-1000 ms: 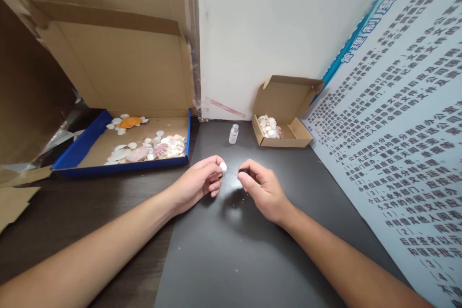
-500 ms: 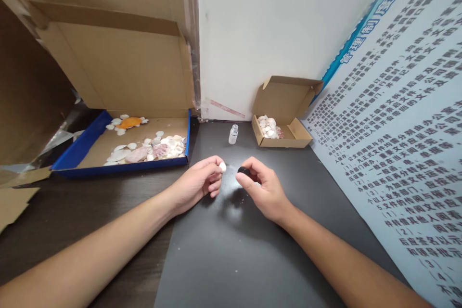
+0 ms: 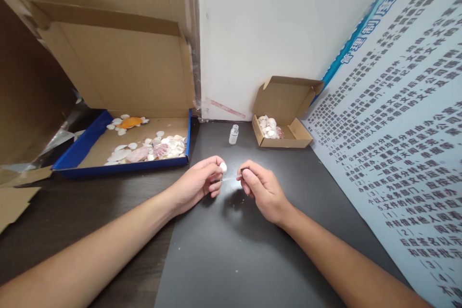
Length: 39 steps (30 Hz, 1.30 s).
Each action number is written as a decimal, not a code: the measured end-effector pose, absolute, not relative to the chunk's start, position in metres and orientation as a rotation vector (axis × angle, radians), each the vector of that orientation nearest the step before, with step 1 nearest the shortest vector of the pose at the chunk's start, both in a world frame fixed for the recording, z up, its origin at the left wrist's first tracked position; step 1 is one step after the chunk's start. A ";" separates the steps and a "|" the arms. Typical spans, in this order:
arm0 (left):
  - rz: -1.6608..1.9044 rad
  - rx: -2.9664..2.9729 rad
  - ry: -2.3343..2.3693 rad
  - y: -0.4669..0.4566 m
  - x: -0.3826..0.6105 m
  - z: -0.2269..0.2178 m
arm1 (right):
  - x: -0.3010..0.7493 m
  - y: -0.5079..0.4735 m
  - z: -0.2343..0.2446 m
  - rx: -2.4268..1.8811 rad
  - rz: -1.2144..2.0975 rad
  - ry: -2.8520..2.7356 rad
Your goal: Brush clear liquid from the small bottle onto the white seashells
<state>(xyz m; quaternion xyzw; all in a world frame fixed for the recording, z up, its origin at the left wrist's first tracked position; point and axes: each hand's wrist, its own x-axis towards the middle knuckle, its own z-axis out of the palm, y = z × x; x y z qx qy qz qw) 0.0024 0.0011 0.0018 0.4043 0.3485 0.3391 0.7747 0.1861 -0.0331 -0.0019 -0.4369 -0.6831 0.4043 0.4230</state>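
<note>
Over the dark grey mat (image 3: 202, 260), the left hand (image 3: 204, 176) pinches a small white seashell (image 3: 223, 167); the right hand (image 3: 265, 190) clamps a black cap (image 3: 244, 170).
The shell sits at the grip's very edge, seemingly to leave its face exposed; a thin pale stem (image 3: 229, 179), apparently the cap's, points leftward. A small clear bottle (image 3: 233, 134) stands beyond, between a blue-sided box (image 3: 119, 170) and small carton (image 3: 285, 142), before a white panel (image 3: 260, 33).

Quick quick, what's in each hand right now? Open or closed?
Left hand: closed, holding a small white shell.
Right hand: closed, holding a black cap with a thin clear stick.
</note>
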 end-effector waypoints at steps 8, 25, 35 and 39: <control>0.733 0.886 0.736 0.001 0.001 0.000 | 0.185 -0.031 -0.002 -1.120 1.005 -1.664; 0.741 0.875 0.756 0.000 0.001 0.002 | 0.186 -0.032 -0.002 -1.159 0.978 -1.697; 0.734 0.865 0.753 0.000 0.002 0.002 | 0.186 -0.032 -0.001 -1.141 1.001 -1.672; 0.740 0.858 0.746 0.000 0.002 0.002 | 0.186 -0.032 -0.001 -1.160 0.988 -1.677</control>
